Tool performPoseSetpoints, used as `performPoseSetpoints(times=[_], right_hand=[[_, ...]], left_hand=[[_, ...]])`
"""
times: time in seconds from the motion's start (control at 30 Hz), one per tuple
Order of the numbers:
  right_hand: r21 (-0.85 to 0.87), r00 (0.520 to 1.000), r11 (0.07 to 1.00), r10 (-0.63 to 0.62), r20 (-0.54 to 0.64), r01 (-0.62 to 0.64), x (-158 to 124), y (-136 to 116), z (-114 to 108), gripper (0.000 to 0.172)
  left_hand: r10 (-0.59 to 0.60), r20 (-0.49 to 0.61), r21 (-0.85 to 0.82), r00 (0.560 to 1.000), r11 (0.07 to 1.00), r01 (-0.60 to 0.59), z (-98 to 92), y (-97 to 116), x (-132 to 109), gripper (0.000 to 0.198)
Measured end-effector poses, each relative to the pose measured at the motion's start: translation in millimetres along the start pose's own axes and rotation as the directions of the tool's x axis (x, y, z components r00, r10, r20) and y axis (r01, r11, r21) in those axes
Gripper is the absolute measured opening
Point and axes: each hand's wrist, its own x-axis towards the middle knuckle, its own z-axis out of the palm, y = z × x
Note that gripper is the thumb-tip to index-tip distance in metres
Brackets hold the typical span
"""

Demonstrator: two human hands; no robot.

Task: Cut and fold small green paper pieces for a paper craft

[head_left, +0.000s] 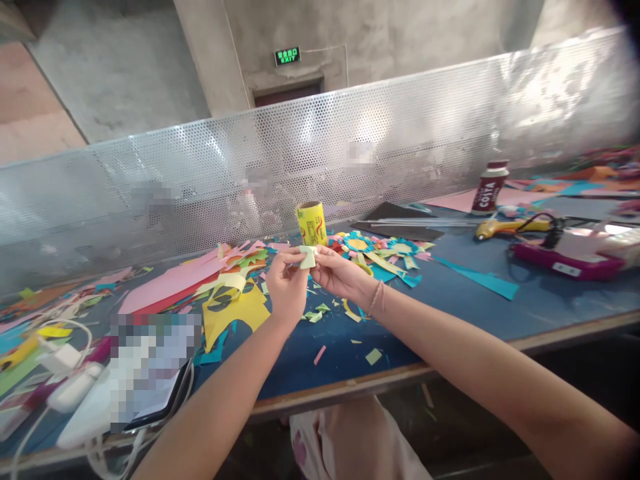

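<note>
Between the fingertips of both hands is a small pale green piece of paper, which looks folded. My left hand pinches it from the left, and my right hand grips its right edge. Just behind them a yellow cardboard tube stands upright on the blue table. Paper flowers in blue and yellow lie to the right of the tube. Left of my hands is a yellow paper sheet with shapes cut out of it.
Pink paper and many scraps cover the left side. A tablet and white cables sit at the front left. On the right are a yellow glue gun, a purple power strip and a bottle. A perforated metal screen runs behind.
</note>
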Motion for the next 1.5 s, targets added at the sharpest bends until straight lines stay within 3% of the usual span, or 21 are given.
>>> performPoseSetpoints(times=[0.17,0.47,0.77,0.97,1.2,1.37,1.5], right_hand=[[-0.009,1.0,1.0,-0.005,0.024,0.005,0.5,-0.6,-2.8,0.01],[-0.004,0.999,0.999,-0.035,-0.017,0.035,2.1,-4.4,-3.3,0.009],[-0.027,0.999,1.0,-0.004,-0.04,0.003,4.3,-7.1,-6.2,0.01],[-0.037,1.0,0.999,0.005,-0.023,-0.006,4.5,-6.5,-5.9,0.007],[-0.043,0.999,0.999,-0.007,-0.04,0.005,4.4,-5.0,-5.9,0.007],[-0.062,0.998,0.998,-0.025,-0.059,0.021,4.4,-5.0,-6.2,0.007],[-0.059,0.997,0.998,-0.032,-0.072,0.028,4.7,-5.5,-6.5,0.007]], left_hand=[[-0.041,0.037,-0.024,0.998,0.999,0.042,-2.1,1.5,3.8,0.008],[-0.236,0.139,-0.142,0.962,0.957,0.255,-7.8,-15.1,13.7,0.011],[-0.115,0.221,-0.028,0.969,0.992,0.124,-12.9,-7.2,18.1,0.008],[-0.088,0.21,-0.052,0.974,0.994,0.1,-14.6,-16.0,19.5,0.01],[-0.296,0.124,-0.312,0.947,0.894,0.32,-6.7,-20.8,15.6,0.014],[-0.393,0.183,-0.448,0.901,0.783,0.432,-3.9,-20.8,15.8,0.015],[-0.411,0.213,-0.435,0.886,0.772,0.463,-4.9,-20.6,17.4,0.016]])
